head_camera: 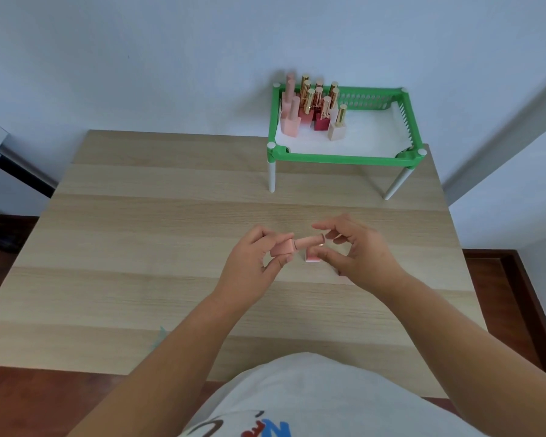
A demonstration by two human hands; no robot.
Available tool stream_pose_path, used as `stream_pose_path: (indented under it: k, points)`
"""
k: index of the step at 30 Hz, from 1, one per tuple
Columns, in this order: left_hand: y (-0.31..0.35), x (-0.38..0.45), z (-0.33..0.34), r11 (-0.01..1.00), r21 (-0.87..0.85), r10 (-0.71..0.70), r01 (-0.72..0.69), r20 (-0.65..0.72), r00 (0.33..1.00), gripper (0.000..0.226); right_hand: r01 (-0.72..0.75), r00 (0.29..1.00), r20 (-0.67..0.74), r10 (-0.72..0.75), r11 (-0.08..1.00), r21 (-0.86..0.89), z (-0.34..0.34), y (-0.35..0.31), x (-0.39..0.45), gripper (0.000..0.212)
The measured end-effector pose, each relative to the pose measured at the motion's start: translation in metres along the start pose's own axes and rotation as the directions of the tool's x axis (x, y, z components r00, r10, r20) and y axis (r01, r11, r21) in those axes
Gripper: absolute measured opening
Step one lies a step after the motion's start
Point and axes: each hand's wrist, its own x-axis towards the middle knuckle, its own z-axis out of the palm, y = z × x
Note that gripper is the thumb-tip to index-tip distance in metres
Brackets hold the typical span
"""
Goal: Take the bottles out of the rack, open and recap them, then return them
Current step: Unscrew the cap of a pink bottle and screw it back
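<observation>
**Pink bottle held sideways over a wooden table**

Seen from above: pale, striped wood-grain table. At centre, left hand pinched around the square glossy body of a pink bottle lying horizontal. Right hand, fingers narrowed around the tip of its long pink cap. Just beyond the bottle, partly hidden by the right hand, a second small pink-and-white bottle on the wood. Far beyond the bottle, to the right: green slotted plastic rack on white legs, holding roughly a dozen upright bottles, pink, red and beige, mostly gold-capped, crowded in its left end. Plain white wall behind.
</observation>
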Motion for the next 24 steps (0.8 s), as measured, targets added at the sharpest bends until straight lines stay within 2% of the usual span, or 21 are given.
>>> stream_pose_path:
  k: [4,9,12,15,19,24]
  points:
    - [-0.0008,0.0002,0.0007,1.000,0.009,0.022,-0.022,0.001,1.000,0.034,0.074,0.997,0.008,-0.074,0.997,-0.030,-0.0008,-0.0007,-0.0002,0.027]
    - [-0.0018,0.0001,0.0003,1.000,0.008,0.025,-0.025,0.001,1.000,0.034,0.056,0.998,-0.012,-0.056,0.998,-0.034,0.0007,0.0008,-0.0020,0.016]
    - [-0.0012,-0.0006,0.0005,0.999,0.020,0.045,-0.045,-0.002,0.999,0.034,-0.004,1.000,-0.006,0.004,1.000,-0.028,0.0003,0.0022,-0.0029,0.024]
    - [-0.0005,-0.0013,0.0017,0.999,0.011,0.046,-0.046,-0.009,0.999,0.033,-0.004,1.000,-0.002,0.004,1.000,-0.023,-0.0008,0.0021,-0.0033,0.036]
    - [-0.0004,-0.0019,0.0021,0.999,0.017,0.049,-0.049,0.000,0.999,0.034,0.074,0.997,-0.006,-0.074,0.996,-0.049,0.0004,-0.0004,-0.0020,0.024]
    - [0.0013,-0.0024,0.0003,0.999,0.024,0.046,-0.046,0.003,0.999,0.035,0.070,0.998,0.000,-0.070,0.995,-0.073,0.0012,0.0012,-0.0026,0.018]
